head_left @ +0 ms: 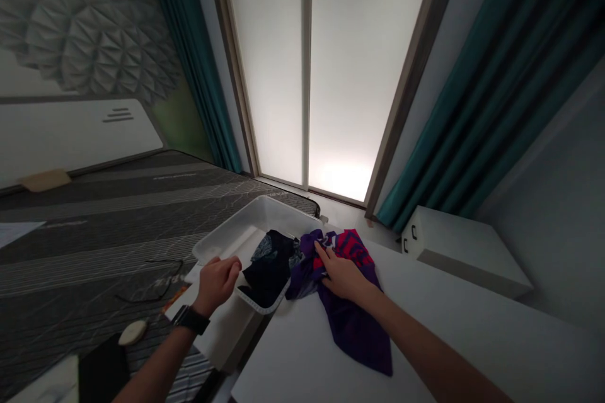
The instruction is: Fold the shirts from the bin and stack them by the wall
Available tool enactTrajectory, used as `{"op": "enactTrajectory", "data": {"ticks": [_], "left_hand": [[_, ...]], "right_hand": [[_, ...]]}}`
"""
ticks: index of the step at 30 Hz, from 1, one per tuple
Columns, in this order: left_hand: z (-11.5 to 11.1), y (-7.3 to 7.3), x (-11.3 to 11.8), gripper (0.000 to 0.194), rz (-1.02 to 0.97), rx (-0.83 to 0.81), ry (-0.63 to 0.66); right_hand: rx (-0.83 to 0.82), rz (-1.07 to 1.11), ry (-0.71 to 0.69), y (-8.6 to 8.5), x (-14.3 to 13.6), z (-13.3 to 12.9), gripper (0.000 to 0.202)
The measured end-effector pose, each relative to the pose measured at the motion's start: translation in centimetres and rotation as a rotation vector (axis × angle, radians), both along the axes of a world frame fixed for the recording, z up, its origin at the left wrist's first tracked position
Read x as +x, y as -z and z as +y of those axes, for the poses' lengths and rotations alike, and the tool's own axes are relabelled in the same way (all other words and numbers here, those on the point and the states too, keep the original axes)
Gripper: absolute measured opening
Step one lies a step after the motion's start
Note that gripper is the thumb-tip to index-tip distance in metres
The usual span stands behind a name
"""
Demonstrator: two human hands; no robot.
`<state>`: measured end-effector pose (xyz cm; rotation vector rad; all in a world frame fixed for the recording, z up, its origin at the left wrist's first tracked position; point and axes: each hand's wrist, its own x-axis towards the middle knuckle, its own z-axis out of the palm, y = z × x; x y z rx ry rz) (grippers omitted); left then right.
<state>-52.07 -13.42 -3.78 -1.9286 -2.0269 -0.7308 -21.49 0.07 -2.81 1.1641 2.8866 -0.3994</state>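
Observation:
A translucent plastic bin stands where the bed meets the white table. Dark patterned cloth lies bunched in its right part, some of it at the near rim. My left hand, with a dark watch on the wrist, is closed at the bin's near left rim; its fingertips are partly hidden. Over the bin's right side and onto the table spreads a crumpled purple garment with red and white patterning. My right hand rests on this garment, index finger stretched out and fingers apart. The thumb side presses into the folds.
The white table extends to the right. On the left is a dark striped mattress with a cable, an oval pale object and a black item. A low white cabinet stands beyond, near teal curtains and frosted sliding doors.

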Motion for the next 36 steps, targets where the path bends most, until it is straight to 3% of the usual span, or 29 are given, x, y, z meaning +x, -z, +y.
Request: {"op": "enactTrajectory", "data": {"ticks": [3, 7, 9, 12, 14, 16, 17, 21, 23, 29, 33, 36], "left_hand": [[0.1, -0.2, -0.3, 0.040, -0.002, -0.029, -0.018], [0.6, -1.8, 0.2, 0.035, -0.066, -0.088, 0.011], [0.6, -3.1, 2.1, 0.032, -0.125, -0.079, 0.077], [0.4, -4.8, 7.0, 0.031, -0.115, -0.130, 0.258], [0.4, -5.1, 10.5, 0.053, -0.049, -0.185, 0.442], [0.7, -4.8, 13.1, 0.080, -0.008, -0.213, 0.540], [0.9, -4.5, 14.0, 0.077, -0.016, -0.213, 0.541], [2.3, -3.7, 15.7, 0.030, -0.251, -0.235, 0.545], [3.1, -3.6, 16.3, 0.023, -0.470, -0.272, 0.555], [6.1, -2.6, 20.8, 0.031, -0.955, -0.332, 0.547], [8.5, -0.7, 24.4, 0.024, -1.203, -0.357, 0.547], [9.4, 0.8, 26.0, 0.023, -1.287, -0.398, 0.514]], "right_hand": [[0.025, 0.092, -0.012, 1.8, 1.6, -1.1, 0.051], [-0.063, 0.283, -0.016, 2.2, 3.9, -2.0, 0.030], [-0.125, 0.433, -0.013, 1.7, 4.5, -2.2, 0.025], [-0.180, 0.641, 0.036, 0.5, 4.9, -2.3, 0.024], [-0.201, 0.744, 0.084, -0.6, 5.0, -2.5, 0.024], [-0.216, 0.820, 0.128, -1.7, 5.3, -2.7, 0.026], [-0.221, 0.853, 0.148, -2.3, 5.6, -2.8, 0.026], [-0.197, 0.862, 0.191, -3.6, 8.3, -3.0, 0.028], [-0.101, 0.724, 0.221, -3.8, 10.2, -3.0, 0.027], [0.228, 0.223, 0.404, -3.5, 16.3, -3.5, 0.025], [0.284, 0.151, 0.505, -2.5, 19.6, -4.4, 0.025], [0.267, 0.162, 0.596, -0.8, 21.5, -5.4, 0.025]]}}
